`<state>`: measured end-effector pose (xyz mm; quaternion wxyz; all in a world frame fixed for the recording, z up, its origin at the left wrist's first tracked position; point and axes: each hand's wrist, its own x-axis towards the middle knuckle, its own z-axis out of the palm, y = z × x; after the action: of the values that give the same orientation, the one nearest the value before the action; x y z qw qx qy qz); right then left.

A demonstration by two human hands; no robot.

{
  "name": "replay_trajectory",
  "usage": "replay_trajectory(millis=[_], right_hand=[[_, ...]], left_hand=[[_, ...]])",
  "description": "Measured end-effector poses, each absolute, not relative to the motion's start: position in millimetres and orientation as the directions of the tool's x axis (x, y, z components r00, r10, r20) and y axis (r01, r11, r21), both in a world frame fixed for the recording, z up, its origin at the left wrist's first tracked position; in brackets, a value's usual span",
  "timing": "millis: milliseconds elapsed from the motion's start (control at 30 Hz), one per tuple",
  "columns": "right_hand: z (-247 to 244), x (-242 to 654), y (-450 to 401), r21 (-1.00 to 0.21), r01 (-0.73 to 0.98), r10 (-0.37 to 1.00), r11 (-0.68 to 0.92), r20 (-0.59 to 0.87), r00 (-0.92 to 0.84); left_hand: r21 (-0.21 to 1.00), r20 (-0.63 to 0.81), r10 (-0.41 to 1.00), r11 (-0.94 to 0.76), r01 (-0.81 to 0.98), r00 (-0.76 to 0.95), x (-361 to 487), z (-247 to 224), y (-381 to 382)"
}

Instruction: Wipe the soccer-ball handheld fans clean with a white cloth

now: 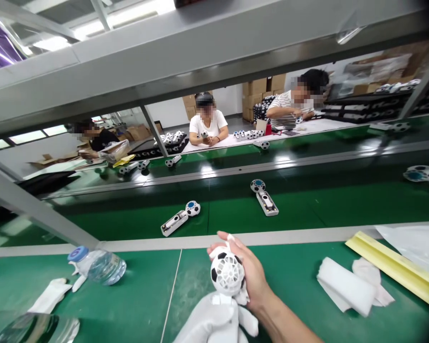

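A white handheld fan [228, 274] with a football-patterned round head and a grille is held upright over the near bench. My left hand [209, 320], in a white glove, is closed round its handle. My bare right hand [252, 271] curves behind and along the right side of the head. Bits of a thin white cloth [243, 296] show between its fingers and the ball; most of the cloth is hidden. Beyond the bench edge, two similar fans with opened handles, one on the left [180, 218] and another on the right [264, 197], lie on the green conveyor belt.
At left on the bench are a water bottle [105, 267], a white glove [52, 295] and another clear bottle [39, 328]. A white foam block [346, 286] and yellow strip [396, 269] lie right. Co-workers sit across the belt. A shelf beam [200, 57] spans overhead.
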<state>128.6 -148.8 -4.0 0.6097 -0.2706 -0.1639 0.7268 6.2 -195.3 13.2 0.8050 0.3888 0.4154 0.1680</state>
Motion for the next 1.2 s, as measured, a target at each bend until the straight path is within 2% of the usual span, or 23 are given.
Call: replay_trajectory(millis=[33, 100, 167, 200, 233, 300, 367, 400, 500, 600, 633, 667, 733, 767, 800, 833, 867, 933, 1000, 1067, 1200], right_hand=[[-1, 130, -153, -0.695, -0.708, 0.987, -0.128, -0.157, -0.024], [4, 133, -158, -0.913, -0.401, 0.995, 0.074, 0.04, 0.092], [5, 137, -158, -0.965, -0.104, 0.969, 0.241, 0.234, 0.072], [5, 137, -156, -0.965, -0.045, 0.966, 0.257, 0.255, 0.041], [3, 138, -151, -0.976, -0.081, 0.98, 0.2, 0.199, 0.013], [-3, 137, -138, -0.944, -0.323, 0.996, -0.059, -0.034, -0.082], [-12, 136, -123, -0.791, -0.54, 0.956, -0.286, -0.202, -0.211], [-17, 137, -116, -0.728, -0.596, 0.94, -0.339, -0.237, -0.245], [-22, 147, -102, -0.681, -0.67, 0.953, -0.296, -0.263, -0.154], [-11, 161, -105, -0.668, -0.731, 0.968, -0.137, -0.247, 0.044], [-5, 164, -111, -0.711, -0.699, 0.971, -0.074, -0.212, 0.113], [0, 165, -118, -0.786, -0.618, 0.977, -0.003, -0.134, 0.165], [6, 161, -132, -0.954, -0.22, 0.972, 0.205, 0.173, 0.157], [6, 157, -137, -0.947, 0.02, 0.945, 0.319, 0.32, 0.066], [5, 153, -140, -0.898, 0.196, 0.918, 0.394, 0.394, -0.041], [3, 150, -140, -0.881, 0.253, 0.916, 0.4, 0.384, -0.114], [0, 148, -136, -0.913, 0.226, 0.939, 0.34, 0.317, -0.134], [-9, 148, -123, -0.996, 0.014, 0.99, 0.092, 0.09, -0.111], [-19, 153, -107, -0.976, -0.196, 0.994, -0.094, -0.081, -0.074], [-32, 160, -96, -0.95, -0.288, 0.99, -0.122, -0.137, 0.034], [-59, 173, -104, -0.918, -0.393, 0.926, -0.054, -0.193, 0.324]], left_hand=[[0.754, -0.542, 0.588, 0.656, 0.039, 0.601, 7, 12, -195], [0.729, -0.552, 0.572, 0.684, 0.018, 0.607, 8, 9, -193], [0.705, -0.561, 0.554, 0.709, 0.005, 0.614, 8, 8, -193], [0.694, -0.566, 0.546, 0.72, 0.0, 0.618, 7, 7, -192], [0.685, -0.569, 0.539, 0.728, -0.004, 0.621, 7, 6, -193], [0.671, -0.575, 0.527, 0.742, -0.008, 0.625, 7, 5, -194], [0.664, -0.579, 0.521, 0.748, -0.008, 0.626, 7, 5, -195], [0.663, -0.58, 0.521, 0.749, -0.008, 0.626, 7, 5, -195], [0.668, -0.58, 0.529, 0.744, -0.009, 0.619, 10, 5, -193], [0.681, -0.579, 0.549, 0.732, -0.012, 0.604, 13, 5, -184], [0.686, -0.579, 0.556, 0.727, -0.012, 0.596, 14, 4, -182], [0.691, -0.58, 0.563, 0.723, -0.01, 0.589, 14, 4, -179], [0.702, -0.584, 0.574, 0.712, 0.002, 0.573, 13, 3, -178], [0.708, -0.586, 0.58, 0.706, 0.01, 0.566, 12, 3, -179], [0.715, -0.588, 0.586, 0.699, 0.019, 0.558, 11, 3, -181], [0.723, -0.588, 0.593, 0.69, 0.029, 0.55, 9, 4, -184], [0.732, -0.587, 0.601, 0.68, 0.039, 0.541, 6, 5, -187], [0.755, -0.582, 0.626, 0.653, 0.06, 0.519, 3, 8, -191], [0.785, -0.568, 0.66, 0.614, 0.083, 0.492, 1, 10, -189], [0.821, -0.542, 0.703, 0.559, 0.113, 0.461, 5, 8, -179], [0.898, -0.439, 0.815, 0.389, 0.204, 0.379, 27, -4, -136]])
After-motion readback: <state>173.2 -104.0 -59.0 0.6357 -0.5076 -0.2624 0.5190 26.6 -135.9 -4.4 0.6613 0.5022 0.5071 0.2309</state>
